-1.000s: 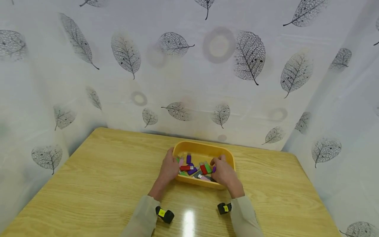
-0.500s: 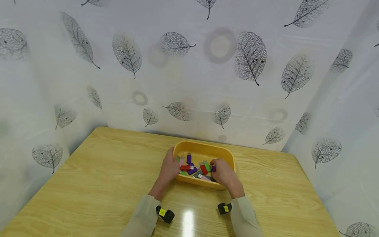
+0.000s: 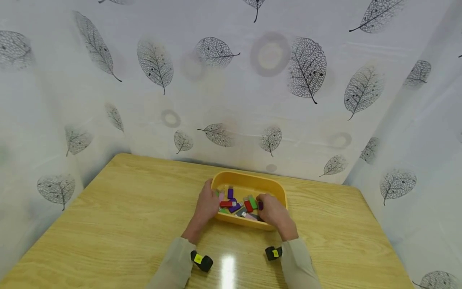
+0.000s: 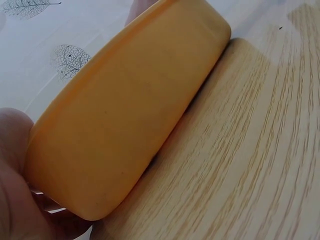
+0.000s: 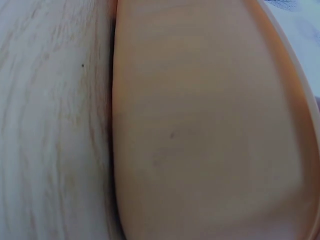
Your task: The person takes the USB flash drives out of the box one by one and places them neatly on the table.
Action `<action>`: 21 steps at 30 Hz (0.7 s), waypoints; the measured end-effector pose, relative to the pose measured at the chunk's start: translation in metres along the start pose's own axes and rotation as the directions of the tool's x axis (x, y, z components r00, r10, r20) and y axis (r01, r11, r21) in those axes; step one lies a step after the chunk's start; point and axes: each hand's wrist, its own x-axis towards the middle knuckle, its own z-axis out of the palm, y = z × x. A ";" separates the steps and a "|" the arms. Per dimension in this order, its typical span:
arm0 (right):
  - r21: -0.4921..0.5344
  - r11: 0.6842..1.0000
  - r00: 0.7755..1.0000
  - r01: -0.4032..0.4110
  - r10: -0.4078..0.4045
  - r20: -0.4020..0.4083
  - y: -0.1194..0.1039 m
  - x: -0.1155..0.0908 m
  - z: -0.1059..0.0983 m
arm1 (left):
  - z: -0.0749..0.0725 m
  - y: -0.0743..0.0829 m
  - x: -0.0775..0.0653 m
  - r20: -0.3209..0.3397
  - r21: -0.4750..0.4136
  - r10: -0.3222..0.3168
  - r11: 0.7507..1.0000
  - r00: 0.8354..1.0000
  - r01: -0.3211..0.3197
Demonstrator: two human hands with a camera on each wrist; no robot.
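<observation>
A yellow plastic bin (image 3: pixel 249 224) stands on the table with several USB sticks inside. In the head view my left hand (image 3: pixel 207 204) grips its left end; the left wrist view shows the thumb at the rim and fingers around the end wall. My right hand (image 3: pixel 272 210) reaches over the bin's right part and pinches a purple USB stick (image 3: pixel 260 205), mostly hidden by the fingers. Beside it lie a green USB stick (image 3: pixel 252 202) and a red one (image 3: pixel 248 206). Farther left are another red USB stick (image 3: pixel 227 204) and a purple one (image 3: pixel 230 194). The right wrist view holds only the bin's outer wall (image 5: pixel 200 120).
The wooden table (image 3: pixel 137 216) extends around the bin on all sides. Behind it hangs a white curtain (image 3: pixel 231 92) printed with leaves, which also runs along both sides. A black wrist camera (image 3: pixel 202 261) sits at the left cuff, another (image 3: pixel 273 253) at the right.
The right hand's fingers have drawn closer together, and the purple USB stick at their tips has turned slightly. The left hand and the bin have stayed in place.
</observation>
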 end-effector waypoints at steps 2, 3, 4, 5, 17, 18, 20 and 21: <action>0.004 1.000 1.000 0.011 -0.011 0.003 0.001 0.001 0.000 | 0.000 0.000 0.001 0.004 0.007 -0.010 1.000 1.000 0.010; 0.012 1.000 1.000 0.012 -0.012 0.006 0.001 0.001 0.000 | 0.000 0.000 0.001 0.005 0.009 -0.015 1.000 1.000 0.015; 0.020 1.000 1.000 0.017 -0.018 0.012 0.001 0.001 0.000 | 0.000 0.000 0.001 0.006 0.009 -0.017 1.000 1.000 0.017; 0.027 0.999 1.000 0.021 -0.022 0.020 0.001 0.002 -0.001 | -0.001 0.000 0.002 0.005 0.009 -0.015 1.000 1.000 0.015; 0.116 0.991 0.996 0.068 -0.060 -0.068 0.007 0.000 -0.005 | 0.005 0.003 0.003 -0.006 0.008 0.014 1.000 1.000 -0.013; 0.136 0.988 0.995 0.075 -0.064 -0.082 0.007 -0.001 -0.004 | 0.005 0.003 0.002 -0.009 0.020 0.001 1.000 1.000 -0.001; 0.177 0.980 0.992 0.088 -0.070 -0.106 0.007 -0.003 -0.003 | 0.004 0.002 0.001 -0.019 0.022 -0.013 1.000 1.000 0.013; 0.200 0.975 0.991 0.095 -0.073 -0.116 0.007 -0.004 -0.003 | 0.004 0.002 0.001 -0.023 0.017 -0.012 1.000 1.000 0.012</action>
